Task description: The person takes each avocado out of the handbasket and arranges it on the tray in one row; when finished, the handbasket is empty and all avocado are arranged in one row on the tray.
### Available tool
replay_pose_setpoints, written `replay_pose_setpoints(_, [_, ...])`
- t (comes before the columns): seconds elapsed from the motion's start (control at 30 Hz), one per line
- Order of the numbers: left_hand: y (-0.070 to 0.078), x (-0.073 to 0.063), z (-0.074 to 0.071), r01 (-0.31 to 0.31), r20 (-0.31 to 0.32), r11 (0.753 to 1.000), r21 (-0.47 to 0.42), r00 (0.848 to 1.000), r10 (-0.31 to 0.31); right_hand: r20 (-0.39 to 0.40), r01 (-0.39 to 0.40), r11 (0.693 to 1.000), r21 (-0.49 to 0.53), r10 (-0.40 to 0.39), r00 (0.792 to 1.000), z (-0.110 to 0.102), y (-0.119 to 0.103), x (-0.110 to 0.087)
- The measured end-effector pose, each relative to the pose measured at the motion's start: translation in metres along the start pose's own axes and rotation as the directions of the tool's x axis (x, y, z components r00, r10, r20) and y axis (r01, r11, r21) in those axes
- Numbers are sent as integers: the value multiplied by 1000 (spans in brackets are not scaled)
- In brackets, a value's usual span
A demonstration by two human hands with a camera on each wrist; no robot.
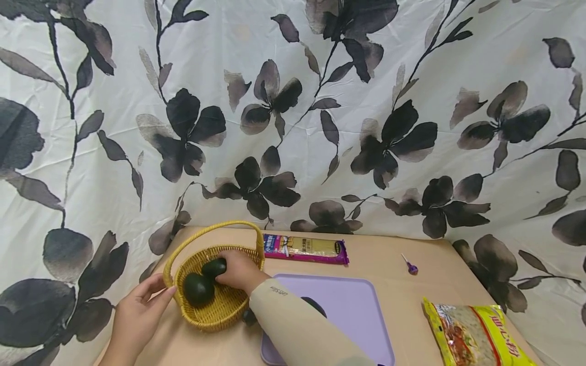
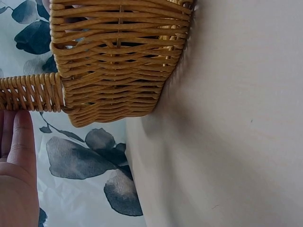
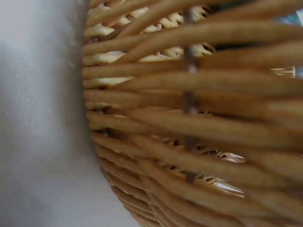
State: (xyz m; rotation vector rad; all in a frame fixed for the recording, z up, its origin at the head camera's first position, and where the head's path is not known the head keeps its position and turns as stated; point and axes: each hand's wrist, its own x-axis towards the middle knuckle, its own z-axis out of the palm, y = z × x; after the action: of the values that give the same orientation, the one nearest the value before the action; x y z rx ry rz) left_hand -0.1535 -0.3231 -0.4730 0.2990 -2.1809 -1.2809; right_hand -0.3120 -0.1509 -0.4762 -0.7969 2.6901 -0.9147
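On the left of the table stands a yellow wicker basket [image 1: 215,323] with a tall arched handle [image 1: 208,227]. My left hand [image 1: 139,310] holds the basket at the foot of its handle, thumb in front; in the left wrist view its fingers [image 2: 22,137] meet the handle. My right hand [image 1: 238,269] reaches inside and grips a dark green avocado [image 1: 214,267]. Beside that one, a rounder dark green avocado [image 1: 198,290] lies in the basket. Only the woven side [image 3: 199,104] fills the right wrist view.
A lilac tray [image 1: 357,310] lies right of the basket, with a dark oval thing [image 1: 314,305] partly behind my sleeve. Another small dark thing [image 1: 249,317] sits by the basket. Farther out are a noodle packet [image 1: 306,248], a lollipop [image 1: 412,268] and a yellow food bag [image 1: 476,333].
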Motion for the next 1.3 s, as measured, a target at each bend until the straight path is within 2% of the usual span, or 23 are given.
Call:
replay_pose_setpoints(0.27, [-1,1,1,-14,-5,1000,-18,1000,14,0,2,1000,24,-2,1000,-5,-3,-4])
replay_pose_setpoints(0.6, [-1,0,1,-37,8,998,-43,999,37,6,23,981,195,-25,1000,-18,7,-12])
replay_pose_setpoints(0.77, [-3,0,1,-30,9,999,-41,1000,30,-1,33,974,223,-33,999,-30,12,-18])
replay_pose_setpoints(1.07, [-2,-1,0,-38,11,997,-67,999,38,-45,115,950,291,-106,993,-64,18,-42])
replay_pose_setpoints(1.2, [-2,-1,-1,-30,11,998,-53,999,31,-74,178,927,331,-162,984,-80,27,-57])
replay_pose_setpoints(1.3, [-2,-1,-1,-26,12,999,-36,1000,27,-88,196,906,376,-175,981,-91,35,-71])
